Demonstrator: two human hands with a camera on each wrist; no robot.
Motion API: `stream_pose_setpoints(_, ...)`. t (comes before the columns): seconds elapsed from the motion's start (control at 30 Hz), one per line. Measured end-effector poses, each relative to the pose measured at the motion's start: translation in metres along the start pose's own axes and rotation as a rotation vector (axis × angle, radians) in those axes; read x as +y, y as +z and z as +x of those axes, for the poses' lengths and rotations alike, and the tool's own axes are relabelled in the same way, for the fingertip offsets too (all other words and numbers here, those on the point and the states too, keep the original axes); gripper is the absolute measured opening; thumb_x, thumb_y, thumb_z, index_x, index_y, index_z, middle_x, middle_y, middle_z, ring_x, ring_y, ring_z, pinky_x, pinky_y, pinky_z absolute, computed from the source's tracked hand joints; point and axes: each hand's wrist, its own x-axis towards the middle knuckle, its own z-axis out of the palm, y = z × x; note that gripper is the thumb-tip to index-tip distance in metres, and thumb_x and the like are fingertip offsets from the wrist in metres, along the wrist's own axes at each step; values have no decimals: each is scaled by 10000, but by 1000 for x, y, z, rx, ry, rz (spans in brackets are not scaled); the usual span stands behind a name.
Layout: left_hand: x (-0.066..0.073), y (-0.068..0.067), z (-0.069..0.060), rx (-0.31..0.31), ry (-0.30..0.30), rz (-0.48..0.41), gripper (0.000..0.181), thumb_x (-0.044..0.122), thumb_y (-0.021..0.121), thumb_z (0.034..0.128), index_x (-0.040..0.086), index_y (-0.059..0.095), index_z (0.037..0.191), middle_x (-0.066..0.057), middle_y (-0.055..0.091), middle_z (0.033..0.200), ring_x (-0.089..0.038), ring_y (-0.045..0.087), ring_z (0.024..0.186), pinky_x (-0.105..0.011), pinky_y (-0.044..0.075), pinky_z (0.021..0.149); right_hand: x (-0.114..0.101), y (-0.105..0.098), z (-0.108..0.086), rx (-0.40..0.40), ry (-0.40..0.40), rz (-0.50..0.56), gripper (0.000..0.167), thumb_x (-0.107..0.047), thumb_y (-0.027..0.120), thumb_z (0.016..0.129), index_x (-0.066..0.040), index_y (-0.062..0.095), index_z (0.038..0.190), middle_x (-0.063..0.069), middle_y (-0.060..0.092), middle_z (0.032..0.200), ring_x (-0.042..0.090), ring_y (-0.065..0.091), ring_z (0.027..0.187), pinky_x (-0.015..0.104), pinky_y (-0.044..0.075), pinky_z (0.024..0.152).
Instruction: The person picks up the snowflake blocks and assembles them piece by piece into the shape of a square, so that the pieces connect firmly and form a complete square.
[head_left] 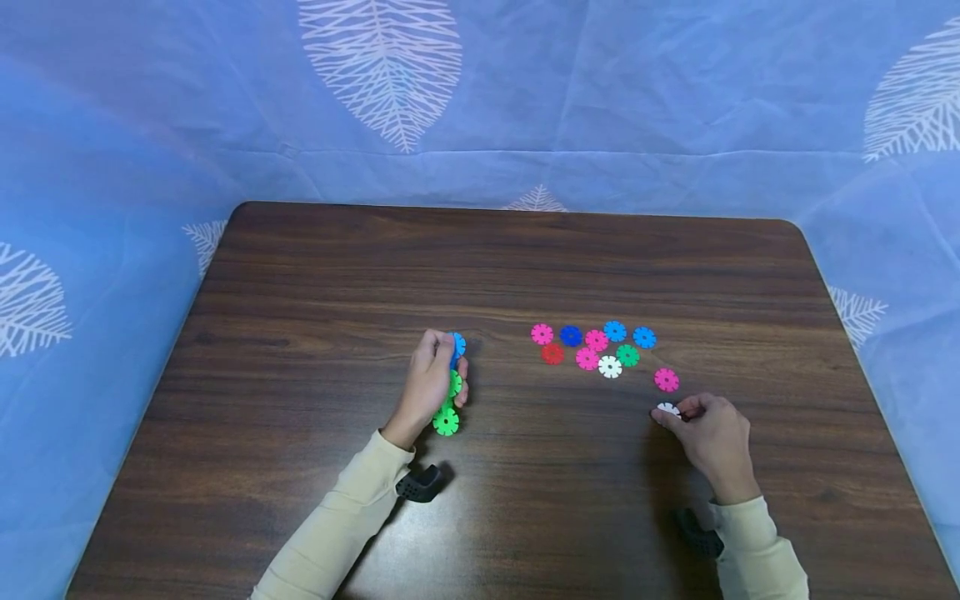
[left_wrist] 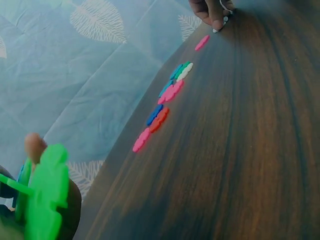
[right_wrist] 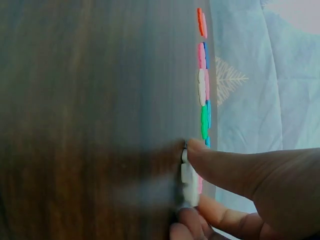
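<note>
My left hand [head_left: 423, 387] grips a joined cluster of flat, notched plastic discs, left of the table's middle. Green discs [head_left: 446, 422] show at its lower end and a blue disc [head_left: 460, 343] at the top; the fingers cover part of it. Close up in the left wrist view, a green disc [left_wrist: 52, 185] stands on edge, slotted with others. On the right, my right hand [head_left: 718, 437] pinches a white notched disc [head_left: 667, 409] between thumb and fingers, at or just above the tabletop. A pink disc [head_left: 666, 380] lies just beyond those fingertips.
Loose discs lie flat between the hands, toward the back: several pink, blue and light blue ones, plus a red disc [head_left: 552, 354], a green disc [head_left: 627, 356] and a white disc [head_left: 610, 367]. The dark wooden table [head_left: 337, 275] meets a blue leaf-patterned cloth [head_left: 600, 100] behind.
</note>
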Motion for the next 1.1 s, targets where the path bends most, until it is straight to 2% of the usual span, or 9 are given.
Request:
stream_pose_setpoints(0.17,-1,3,-1,2,16,31,170,146,318,1011,42,431,939,-78,614,597,-148,551,401,-292,491,411,2,0,0,31,-27,36,353,-248,764,802,37,584,907,173,627,802,215,553,658,264,353,572)
stream_pose_setpoints(0.33,6,4,-3,58,51,142,182,93,352,1000,22,490,905,-205,666,648,-152,606,564,-183,419,512,0,-3,2,113,-170,114,187,-95,729,824,44,612,871,146,669,684,4,550,448,130,413,541)
stream_pose_setpoints(0.43,7,3,-4,68,69,172,200,120,375,1002,32,504,879,-213,684,691,-133,584,590,-171,378,511,-5,-6,5,104,-231,200,170,-61,691,852,71,617,929,192,681,726,-67,543,457,100,457,452)
stream_pose_setpoints(0.53,8,3,-5,60,89,158,199,142,405,1003,38,509,869,-158,687,681,-88,556,557,-170,394,500,-12,-7,9,65,-274,294,189,-51,672,864,84,607,980,208,679,767,-68,578,502,120,504,488)
stream_pose_setpoints(0.63,4,2,-2,49,108,136,195,147,430,1010,28,514,880,-115,666,663,-84,579,557,-171,423,513,-18,-3,15,16,-300,392,199,-90,668,877,53,596,995,95,684,758,-40,619,550,149,534,536)
stream_pose_setpoints(0.77,12,4,-7,34,139,142,197,93,423,1009,-32,518,892,-199,630,668,-89,563,539,-163,435,518,-32,3,19,-55,-359,507,219,-108,663,882,56,595,1010,3,670,757,8,655,607,173,556,592)
stream_pose_setpoints(0.93,29,7,-16,10,128,148,209,54,402,1006,-40,507,852,-350,571,713,-52,521,511,-152,422,505,-59,10,17,-180,-467,711,199,17,634,871,159,587,1003,26,682,779,68,685,642,213,572,625)
stream_pose_setpoints(1.0,31,8,-17,4,122,150,216,56,400,1007,-36,500,838,-350,559,713,-45,511,516,-151,417,512,-69,15,16,-230,-497,781,196,47,624,866,189,572,991,-12,693,774,88,696,649,221,574,632)
stream_pose_setpoints(1.1,32,10,-17,2,123,155,229,64,393,1011,-36,497,833,-274,559,678,-56,503,531,-155,417,520,-84,22,14,-295,-516,856,195,63,609,871,209,552,987,-1,696,790,101,701,662,233,577,648)
